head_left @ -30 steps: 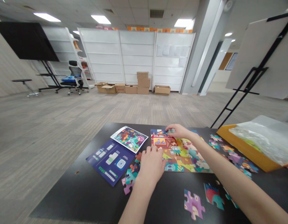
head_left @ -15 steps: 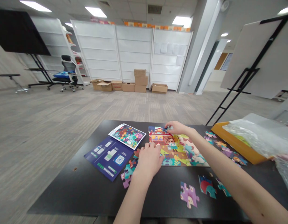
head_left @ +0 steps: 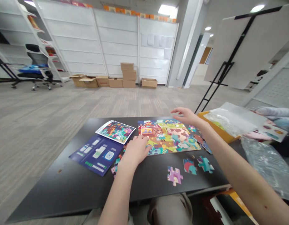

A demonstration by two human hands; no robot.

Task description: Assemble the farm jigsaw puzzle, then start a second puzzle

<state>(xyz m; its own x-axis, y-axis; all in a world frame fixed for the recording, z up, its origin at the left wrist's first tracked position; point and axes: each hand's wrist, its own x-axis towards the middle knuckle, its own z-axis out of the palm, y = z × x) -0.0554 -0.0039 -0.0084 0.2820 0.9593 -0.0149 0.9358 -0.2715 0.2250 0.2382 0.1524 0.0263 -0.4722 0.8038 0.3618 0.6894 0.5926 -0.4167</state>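
Observation:
A jigsaw puzzle (head_left: 169,136) with a farm picture, a red barn and a pink-spotted cow, lies joined on the black table. My left hand (head_left: 137,149) rests palm down at its left lower edge, fingers stretched out over the border. My right hand (head_left: 186,116) hovers past the puzzle's upper right corner, fingers extended and apart, with nothing seen in it. Nearer to me lie a purple puzzle piece (head_left: 174,176), a red and teal piece (head_left: 190,166) and a teal piece (head_left: 205,164). Other loose pieces (head_left: 116,162) are partly hidden beside my left forearm.
A leaflet (head_left: 92,154) and a picture sheet (head_left: 116,131) lie left of the puzzle. More pieces (head_left: 200,139) are right of it, partly behind my right arm. A yellow box (head_left: 219,129) with plastic wrap and a clear bag (head_left: 263,162) occupy the right side.
My right hand has left the puzzle's top edge near the barn and moved right, its fingers now apart. My left hand stays on the puzzle. The view has turned right and down.

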